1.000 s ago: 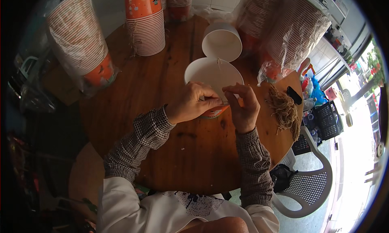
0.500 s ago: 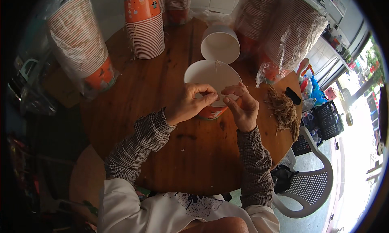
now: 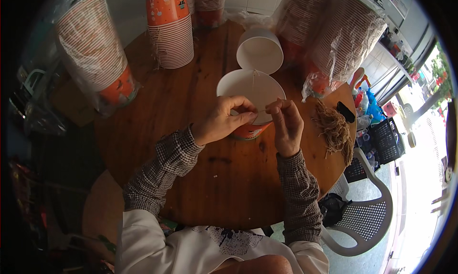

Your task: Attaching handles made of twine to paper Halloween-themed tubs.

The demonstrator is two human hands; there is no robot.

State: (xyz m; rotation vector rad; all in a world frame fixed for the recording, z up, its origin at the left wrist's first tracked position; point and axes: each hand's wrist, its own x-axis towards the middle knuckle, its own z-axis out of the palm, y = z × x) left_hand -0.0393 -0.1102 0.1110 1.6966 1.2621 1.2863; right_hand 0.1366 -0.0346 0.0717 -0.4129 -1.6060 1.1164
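A paper bucket (image 3: 249, 131), white inside and orange outside, stands on the round wooden table (image 3: 200, 193) in front of me. A thin twine (image 3: 253, 82) is knotted at its far rim and hangs down inside toward the near side. At the near rim my left hand (image 3: 226, 119) is closed in a pinch, thumb against forefinger. Facing it, my right hand (image 3: 287, 126) pinches too, with a short stretch of twine between both sets of fingertips. The exact grip is partly hidden by the fingers.
Behind the bucket another white paper bucket (image 3: 260, 53) lies on its side. Tall stacks of striped buckets (image 3: 171, 45) ring the far edge, some in clear plastic (image 3: 93, 45). To the right are a heap of brown twine (image 3: 333, 128), a black object (image 3: 345, 112) and a plastic chair (image 3: 365, 221).
My right hand has shifted slightly, its fingers drawn more upright and a little away from the left. The left hand has moved slightly up and left; the bucket stays put.
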